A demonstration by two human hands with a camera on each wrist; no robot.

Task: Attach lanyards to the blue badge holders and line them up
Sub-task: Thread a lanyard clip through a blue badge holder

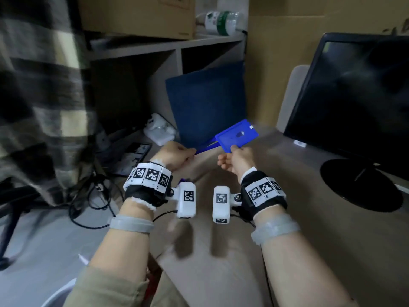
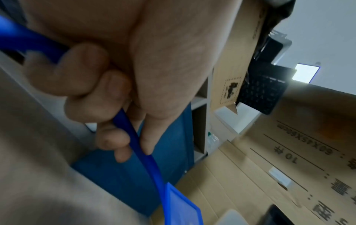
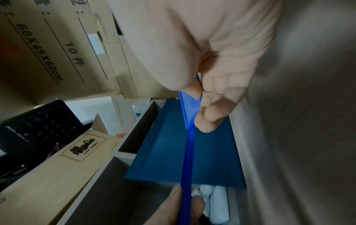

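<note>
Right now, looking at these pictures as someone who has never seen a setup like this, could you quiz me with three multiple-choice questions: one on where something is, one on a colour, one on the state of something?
1. Where is the badge holder?
A. Lying flat on the desk
B. Held up above the desk
C. On the shelf

2. What colour is the lanyard?
A. Blue
B. Red
C. White

3. What is the left hand doing?
A. Resting open on the desk
B. Gripping the lanyard
C. Touching the monitor

Answers:
1 B, the right hand pinches its near edge and it is tilted in the air over the desk.
2 A, the strap running from the left hand to the holder is blue, like the holder.
3 B, the left wrist view shows the fingers curled round the strap.
</note>
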